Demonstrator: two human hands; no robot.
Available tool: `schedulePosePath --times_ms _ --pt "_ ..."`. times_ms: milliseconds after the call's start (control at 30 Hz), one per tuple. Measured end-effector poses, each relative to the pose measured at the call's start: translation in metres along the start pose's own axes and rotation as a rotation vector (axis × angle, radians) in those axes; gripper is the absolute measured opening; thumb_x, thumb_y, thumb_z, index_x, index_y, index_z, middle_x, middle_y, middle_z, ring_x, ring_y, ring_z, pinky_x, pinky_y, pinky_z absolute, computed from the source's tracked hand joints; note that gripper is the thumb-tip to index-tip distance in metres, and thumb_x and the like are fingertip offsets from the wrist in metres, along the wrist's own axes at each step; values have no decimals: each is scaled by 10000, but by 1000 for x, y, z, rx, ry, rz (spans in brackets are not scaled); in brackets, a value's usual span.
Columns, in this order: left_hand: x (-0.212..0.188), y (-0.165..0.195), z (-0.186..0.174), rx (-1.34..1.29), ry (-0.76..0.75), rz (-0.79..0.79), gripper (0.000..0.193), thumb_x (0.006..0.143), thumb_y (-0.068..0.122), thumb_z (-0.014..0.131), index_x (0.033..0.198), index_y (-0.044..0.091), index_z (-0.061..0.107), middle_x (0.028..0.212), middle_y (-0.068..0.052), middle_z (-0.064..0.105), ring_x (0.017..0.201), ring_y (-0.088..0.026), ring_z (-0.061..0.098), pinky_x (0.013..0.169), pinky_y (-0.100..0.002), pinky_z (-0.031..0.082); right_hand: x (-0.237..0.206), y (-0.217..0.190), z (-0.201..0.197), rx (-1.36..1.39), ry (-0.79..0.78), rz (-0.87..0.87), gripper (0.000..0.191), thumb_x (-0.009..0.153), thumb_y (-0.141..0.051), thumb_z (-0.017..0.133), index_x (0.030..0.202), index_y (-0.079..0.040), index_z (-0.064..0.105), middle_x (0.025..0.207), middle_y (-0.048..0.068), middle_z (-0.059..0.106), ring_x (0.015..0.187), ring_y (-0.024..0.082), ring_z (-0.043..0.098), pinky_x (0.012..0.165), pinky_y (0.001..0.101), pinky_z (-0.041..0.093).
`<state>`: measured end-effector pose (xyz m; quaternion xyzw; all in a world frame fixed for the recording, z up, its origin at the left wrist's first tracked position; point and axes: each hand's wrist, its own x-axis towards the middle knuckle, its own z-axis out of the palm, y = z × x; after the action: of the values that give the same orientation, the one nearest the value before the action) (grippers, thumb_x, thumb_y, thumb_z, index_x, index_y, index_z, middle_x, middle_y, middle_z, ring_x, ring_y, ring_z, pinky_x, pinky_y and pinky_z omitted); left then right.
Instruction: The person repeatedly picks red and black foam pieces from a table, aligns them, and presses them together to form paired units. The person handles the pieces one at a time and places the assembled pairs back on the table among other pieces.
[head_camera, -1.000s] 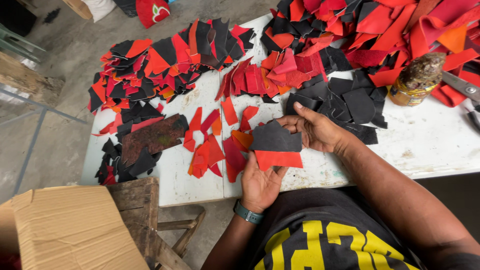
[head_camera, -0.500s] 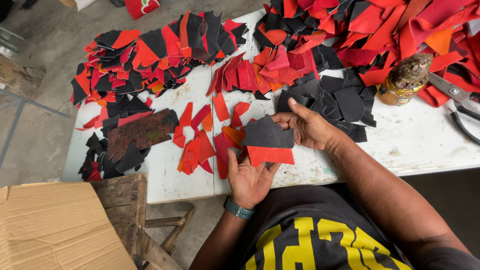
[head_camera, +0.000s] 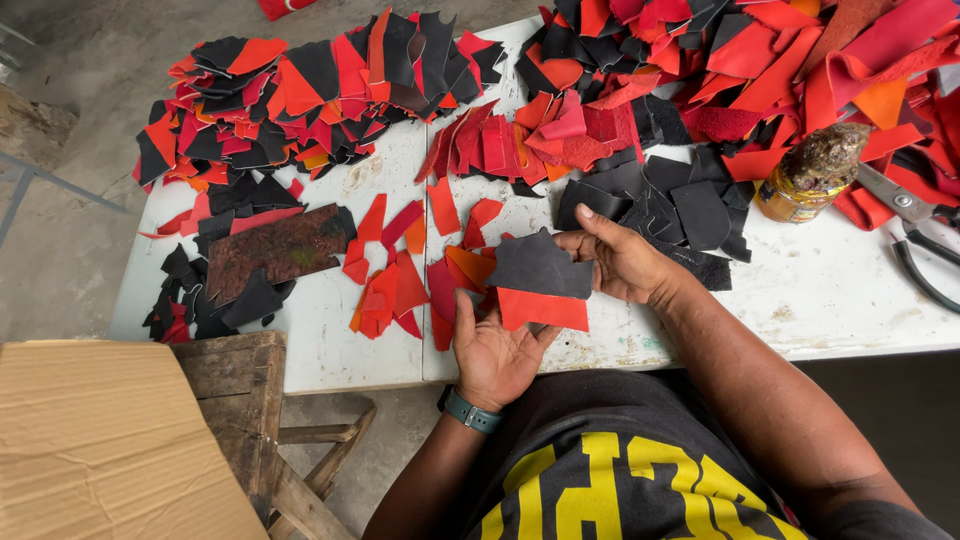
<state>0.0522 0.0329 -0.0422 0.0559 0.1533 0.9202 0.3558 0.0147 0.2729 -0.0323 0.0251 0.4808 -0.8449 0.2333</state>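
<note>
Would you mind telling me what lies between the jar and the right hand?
In the head view, a cluster of black scraps lies on the white table between the jar and the right hand.

A white table (head_camera: 850, 300), scuffed and stained, stands on a grey concrete floor (head_camera: 70, 230) in even daylight. Just beside its near left corner sits a rough wooden stool (head_camera: 260, 400), partly covered by a cardboard box (head_camera: 100, 440). A grey metal frame (head_camera: 40, 190) crosses the floor at far left.
</note>
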Motion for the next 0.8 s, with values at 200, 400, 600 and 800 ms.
schedulePosePath --times_ms 200,400,600,800 --pt "0 0 -4 -16 -14 6 1010 950 783 374 1580 -3 297 1617 -183 375 1501 -324 350 1248 -512 261 -1 1 -2 58 -81 -16 908 974 -692 368 1353 109 570 1268 220 664 1135 257 674 1016 397 531" --pt "1 -1 0 -10 7 24 1006 940 783 381 1580 12 300 1623 -166 366 1506 -317 340 1257 -515 255 -6 -3 3 107 -71 -21 940 960 -729 375 1396 84 554 1331 202 603 1154 300 655 1004 439 522" --pt "1 -3 5 -14 59 39 969 940 772 367 1565 33 331 1612 -162 384 1486 -314 360 1244 -518 238 -7 -8 9 157 -174 -59 975 949 -735 364 1451 91 491 1398 238 581 1235 304 628 1062 442 495" --pt "3 -3 2 -17 25 24 968 953 775 366 1564 25 339 1613 -166 386 1487 -313 367 1245 -503 269 -8 -6 5 196 -148 -41 990 942 -746 340 1435 101 485 1415 235 567 1238 314 623 1056 459 493"
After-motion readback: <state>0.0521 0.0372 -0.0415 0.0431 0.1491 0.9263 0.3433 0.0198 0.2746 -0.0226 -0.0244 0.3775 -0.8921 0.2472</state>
